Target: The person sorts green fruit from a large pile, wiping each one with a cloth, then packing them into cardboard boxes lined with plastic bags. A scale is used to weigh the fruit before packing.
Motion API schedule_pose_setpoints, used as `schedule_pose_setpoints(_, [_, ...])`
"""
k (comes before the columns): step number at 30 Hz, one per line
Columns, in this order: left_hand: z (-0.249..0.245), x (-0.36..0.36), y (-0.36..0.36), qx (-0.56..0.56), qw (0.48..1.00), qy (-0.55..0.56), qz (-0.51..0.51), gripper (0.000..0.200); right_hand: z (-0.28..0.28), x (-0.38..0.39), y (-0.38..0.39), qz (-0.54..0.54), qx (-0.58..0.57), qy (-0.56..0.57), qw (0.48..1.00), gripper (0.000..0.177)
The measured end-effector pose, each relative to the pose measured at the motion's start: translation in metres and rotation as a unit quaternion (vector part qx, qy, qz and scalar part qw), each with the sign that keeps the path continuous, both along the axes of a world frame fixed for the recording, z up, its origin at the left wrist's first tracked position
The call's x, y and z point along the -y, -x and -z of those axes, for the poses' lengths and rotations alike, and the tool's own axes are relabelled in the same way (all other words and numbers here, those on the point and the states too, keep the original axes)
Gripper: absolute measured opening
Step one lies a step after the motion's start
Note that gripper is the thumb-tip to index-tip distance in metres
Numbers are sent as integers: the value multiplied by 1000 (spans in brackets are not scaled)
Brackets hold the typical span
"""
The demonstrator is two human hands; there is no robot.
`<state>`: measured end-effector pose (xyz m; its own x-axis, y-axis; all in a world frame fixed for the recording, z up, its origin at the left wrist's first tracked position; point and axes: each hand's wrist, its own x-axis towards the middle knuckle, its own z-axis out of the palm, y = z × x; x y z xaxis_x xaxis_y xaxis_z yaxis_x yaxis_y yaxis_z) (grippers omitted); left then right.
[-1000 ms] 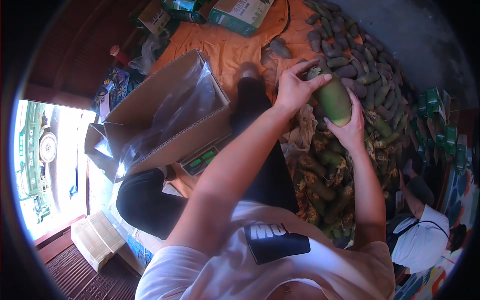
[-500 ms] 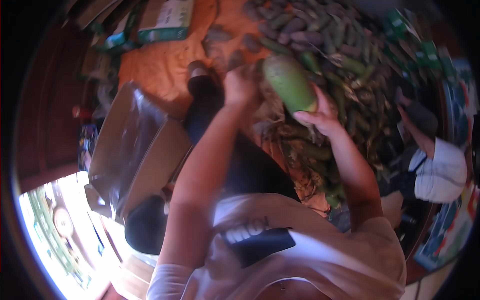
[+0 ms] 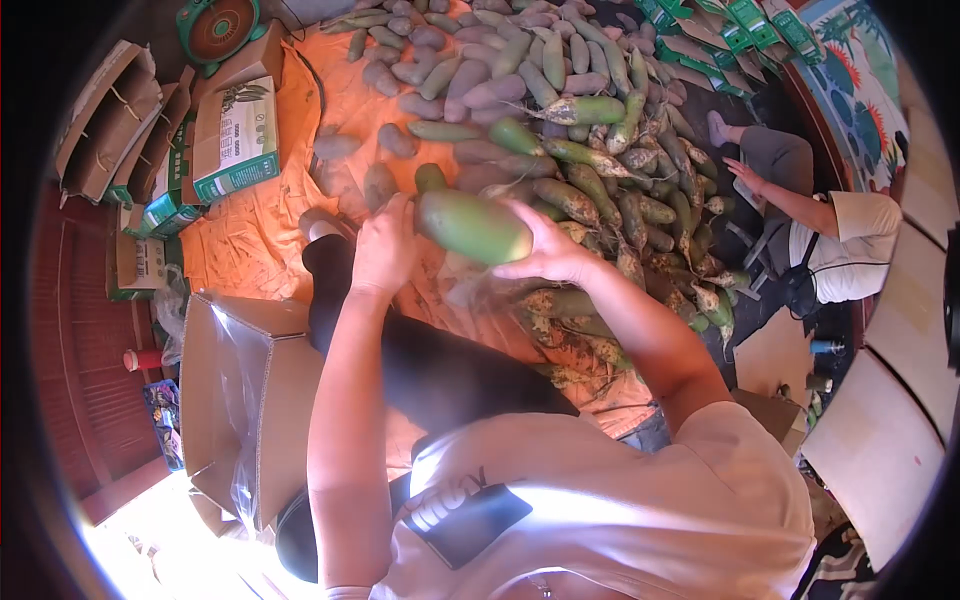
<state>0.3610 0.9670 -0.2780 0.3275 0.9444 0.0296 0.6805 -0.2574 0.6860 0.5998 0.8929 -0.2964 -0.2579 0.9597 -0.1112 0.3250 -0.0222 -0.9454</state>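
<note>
A large, thick green radish [image 3: 472, 228] lies nearly level in front of me, its pale end toward the right. My right hand [image 3: 550, 245] is closed around that pale end, fingers behind it and thumb below. At the radish's other end is my left hand [image 3: 385, 248], its fingers bunched together; whether something is in them is hidden. Just beyond the left hand are a brownish root [image 3: 380, 186] and the tip of a smaller green radish [image 3: 430, 178]. A heap of green radishes [image 3: 590, 190], many with dry, yellowed skin, spreads behind.
Orange cloth [image 3: 240, 235] covers the floor. An open cardboard box [image 3: 285, 385] with clear plastic lining stands at my left. Green-and-white cartons [image 3: 235, 135] and a green fan [image 3: 220, 30] are at the back left. Another person [image 3: 840, 240] sits at the right beside the heap.
The view has swung and become sharper. The big radish has turned from steeply slanted to nearly level and is now closer to my left hand. My right hand keeps its hold.
</note>
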Motion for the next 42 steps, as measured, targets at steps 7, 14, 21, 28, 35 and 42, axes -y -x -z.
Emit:
schedule_pose_setpoints(7, [9, 11, 14, -140, 986, -79, -51, 32, 6, -3, 2, 4, 127, -84, 988, 94])
schedule_pose_setpoints(14, [13, 7, 19, -23, 993, -106, -57, 30, 12, -7, 3, 145, 128, -42, 980, 100])
schedule_pose_setpoints(21, [-66, 38, 31, 25, 977, -210, -16, 52, -8, -17, 11, 173, 153, -126, 965, 84])
schedule_pose_setpoints(28, [-114, 130, 145, 103, 957, -220, -159, 31, -28, -59, 24, 133, 47, -156, 978, 81])
schedule_pose_setpoints(35, [-123, 198, 285, -115, 924, -173, -320, 33, -113, -80, 83, 30, 120, -223, 967, 75])
schedule_pose_setpoints(42, [-96, 218, 346, -122, 973, -74, -182, 26, -210, -85, 210, -208, 203, -359, 887, 77])
